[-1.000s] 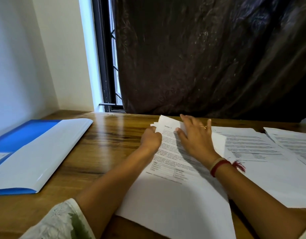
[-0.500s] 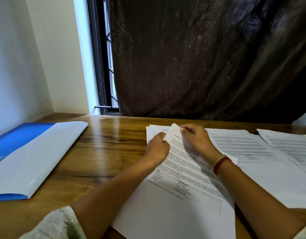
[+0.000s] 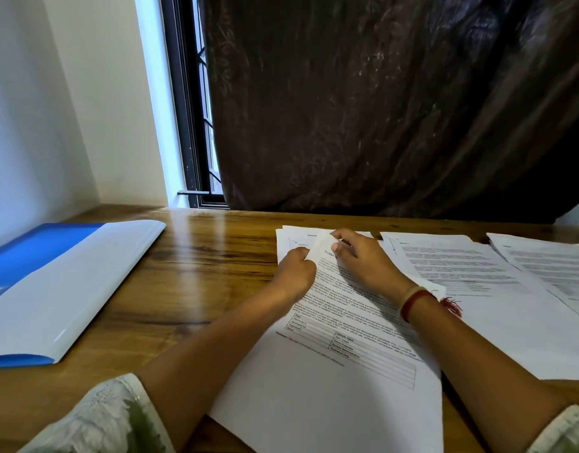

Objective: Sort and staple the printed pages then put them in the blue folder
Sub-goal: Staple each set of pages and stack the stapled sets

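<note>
Head view, wooden desk (image 3: 216,256), dark curtain (image 3: 379,109), left hand (image 3: 296,273) and right hand (image 3: 363,263) seemingly pinching page corner (image 3: 322,245), blue folder (image 3: 36,250)

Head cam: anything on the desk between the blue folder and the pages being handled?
Nothing. In the head view, only bare wooden desk lies between the blue folder and the stack of pages.

I see both hands at the far corner of the printed pages (image 3: 347,371) on the table (image 3: 199,273). The left hand (image 3: 294,273) curls onto the sheets' edge, and the right hand (image 3: 363,263) pinches the lifted top corner. More sheets (image 3: 477,289) lie just right. The blue folder (image 3: 52,289) lies open, well apart on the left.
</note>
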The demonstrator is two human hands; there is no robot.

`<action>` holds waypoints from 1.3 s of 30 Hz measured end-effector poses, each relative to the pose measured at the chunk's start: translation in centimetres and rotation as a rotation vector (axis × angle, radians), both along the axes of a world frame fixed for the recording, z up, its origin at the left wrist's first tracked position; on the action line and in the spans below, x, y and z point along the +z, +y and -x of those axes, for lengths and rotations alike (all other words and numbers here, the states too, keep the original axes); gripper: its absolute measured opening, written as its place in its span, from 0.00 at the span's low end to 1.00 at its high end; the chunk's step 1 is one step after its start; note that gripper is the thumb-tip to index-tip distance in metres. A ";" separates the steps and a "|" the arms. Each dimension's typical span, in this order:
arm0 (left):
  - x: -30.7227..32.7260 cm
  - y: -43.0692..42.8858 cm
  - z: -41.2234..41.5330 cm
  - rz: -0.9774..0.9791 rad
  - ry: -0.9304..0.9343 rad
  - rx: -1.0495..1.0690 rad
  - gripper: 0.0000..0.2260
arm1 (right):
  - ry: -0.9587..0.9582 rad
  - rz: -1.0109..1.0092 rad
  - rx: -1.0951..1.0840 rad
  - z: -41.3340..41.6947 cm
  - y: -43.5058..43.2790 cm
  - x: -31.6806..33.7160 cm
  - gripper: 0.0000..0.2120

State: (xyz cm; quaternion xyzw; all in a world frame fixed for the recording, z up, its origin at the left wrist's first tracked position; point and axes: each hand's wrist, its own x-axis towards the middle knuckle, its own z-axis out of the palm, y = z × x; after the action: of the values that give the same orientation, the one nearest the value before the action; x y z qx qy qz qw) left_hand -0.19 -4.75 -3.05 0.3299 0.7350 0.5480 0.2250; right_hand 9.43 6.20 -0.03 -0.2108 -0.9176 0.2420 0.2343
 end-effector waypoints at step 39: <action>0.3 0.0 -0.6 -0.012 0.127 -0.005 0.27 | 0.347 0.393 -0.071 0.3 0.2 0.4 0.02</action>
State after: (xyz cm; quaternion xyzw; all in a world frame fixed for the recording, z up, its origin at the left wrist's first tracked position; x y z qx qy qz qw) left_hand 0.45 -4.78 -2.78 0.3673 0.7436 0.5298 0.1773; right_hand 9.16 6.40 0.41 -0.2396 -0.7911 0.4399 0.3511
